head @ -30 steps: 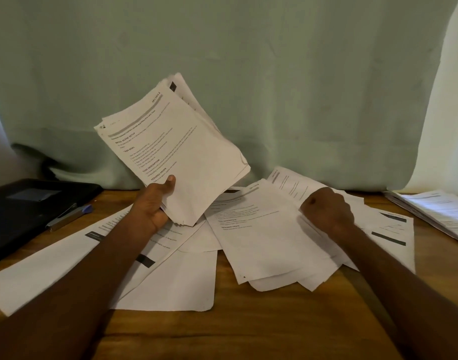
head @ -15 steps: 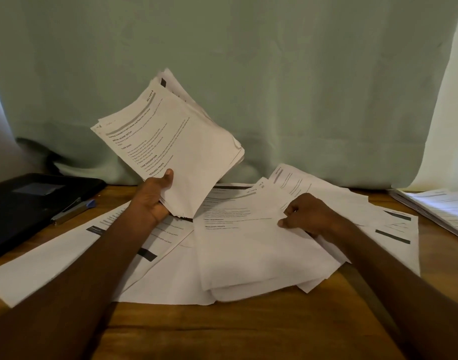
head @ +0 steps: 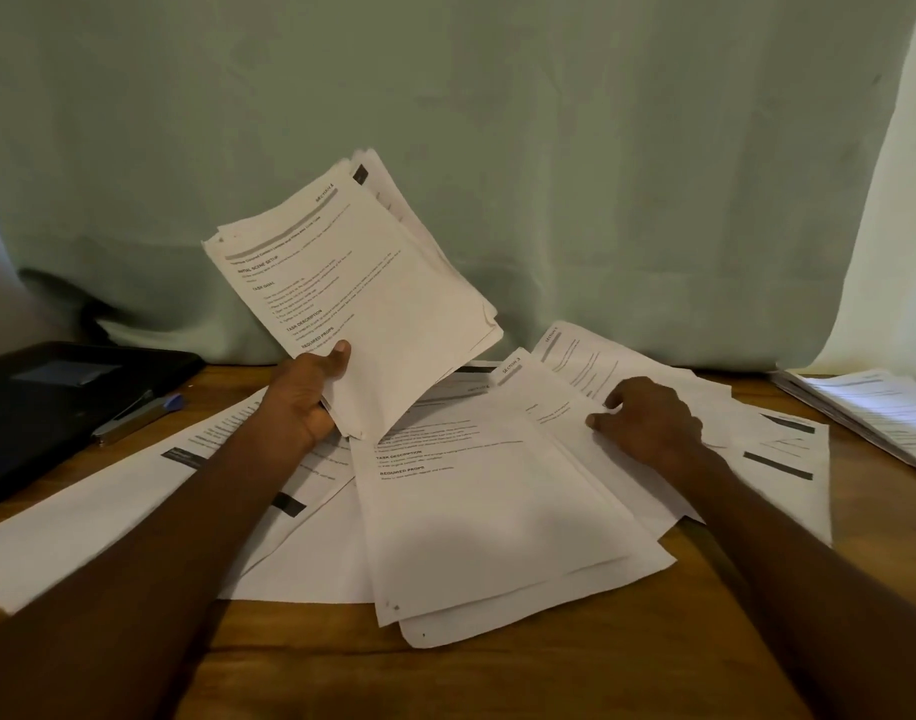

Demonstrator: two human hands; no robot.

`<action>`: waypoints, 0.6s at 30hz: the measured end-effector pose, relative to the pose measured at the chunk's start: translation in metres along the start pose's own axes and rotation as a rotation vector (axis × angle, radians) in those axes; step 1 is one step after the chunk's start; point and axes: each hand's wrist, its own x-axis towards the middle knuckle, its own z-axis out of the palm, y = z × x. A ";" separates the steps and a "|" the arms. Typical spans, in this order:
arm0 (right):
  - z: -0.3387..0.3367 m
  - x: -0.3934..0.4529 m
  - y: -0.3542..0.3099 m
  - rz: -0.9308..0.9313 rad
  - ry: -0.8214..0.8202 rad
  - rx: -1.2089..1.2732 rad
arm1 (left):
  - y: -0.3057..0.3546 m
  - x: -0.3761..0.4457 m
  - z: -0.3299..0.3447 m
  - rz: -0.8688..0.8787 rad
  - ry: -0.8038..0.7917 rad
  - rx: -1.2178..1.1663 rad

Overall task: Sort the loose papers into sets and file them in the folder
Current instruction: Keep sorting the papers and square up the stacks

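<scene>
While a sheaf of printed sheets (head: 373,298) is gripped at its lower corner by the left hand (head: 302,402), thumb laid on the front page and fingers curled behind, the sheaf is held tilted above the wooden table (head: 575,678). Thin white pages with grey header bars and small black type are fanned unevenly in this sheaf, the corners slightly curled. To the right, the right hand (head: 650,426) is rested knuckles-up on the loose papers (head: 497,517), its fingers bent down onto a sheet edge; whether that edge is pinched cannot be told. These loose papers are spread flat in overlapping layers across the table, directly under and between both hands, some marked with dark rectangular bars. At the left edge a black folder (head: 45,407) is seen lying closed and flat, with a pen (head: 134,415) resting on its near edge. At the far right a separate stack of papers (head: 871,413) is laid squarely. Behind everything, a pale green cloth backdrop (head: 549,148) is hung in soft folds.
</scene>
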 end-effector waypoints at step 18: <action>0.000 -0.090 -0.090 -0.613 -0.065 -0.324 | -0.001 -0.003 -0.003 0.034 0.007 -0.183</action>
